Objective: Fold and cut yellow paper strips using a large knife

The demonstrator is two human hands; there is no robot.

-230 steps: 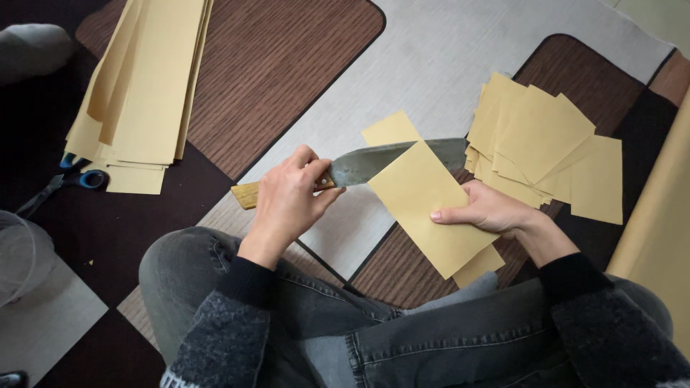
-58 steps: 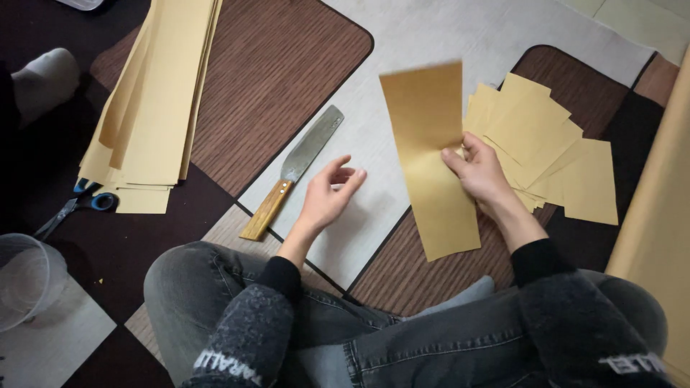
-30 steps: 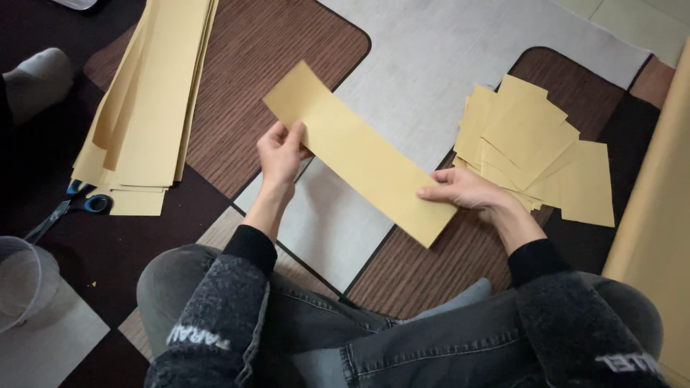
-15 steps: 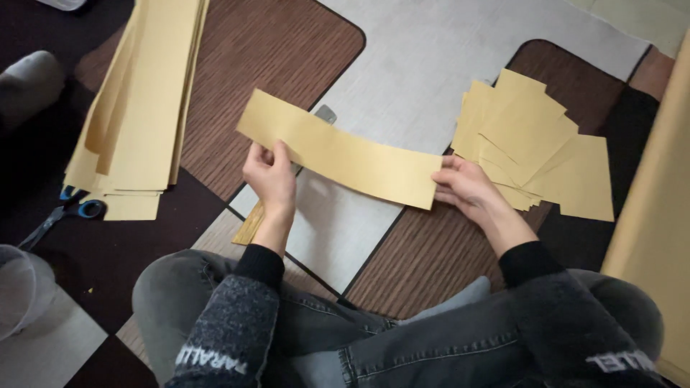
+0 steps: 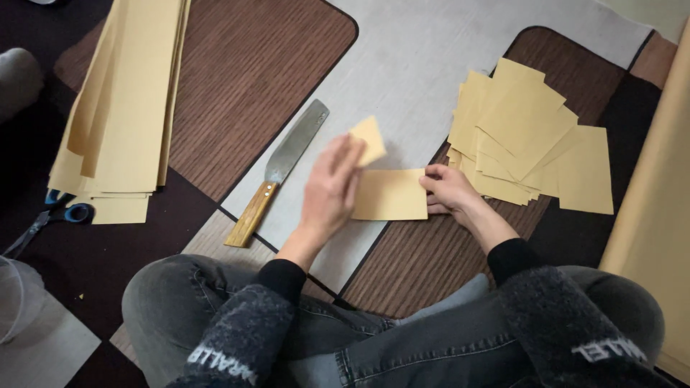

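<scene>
A yellow paper strip [image 5: 392, 192] lies folded over on the patterned floor mat [image 5: 431, 57] in front of my crossed legs. My left hand [image 5: 332, 188] presses flat on its left part, and one corner of the paper sticks up past my fingers. Its right edge is pinched by my right hand [image 5: 447, 191]. A broad knife with a wooden handle [image 5: 279, 169] lies on the mat just left of my left hand, untouched.
A heap of cut yellow paper pieces [image 5: 525, 136] lies right of my right hand. A stack of long yellow strips [image 5: 122, 108] lies at the far left, blue-handled scissors [image 5: 50, 219] below it. A clear plastic container [image 5: 18, 305] is at the lower left.
The long strip I held stretched between both hands has been folded over and brought down onto the mat. My left hand moved right onto it.
</scene>
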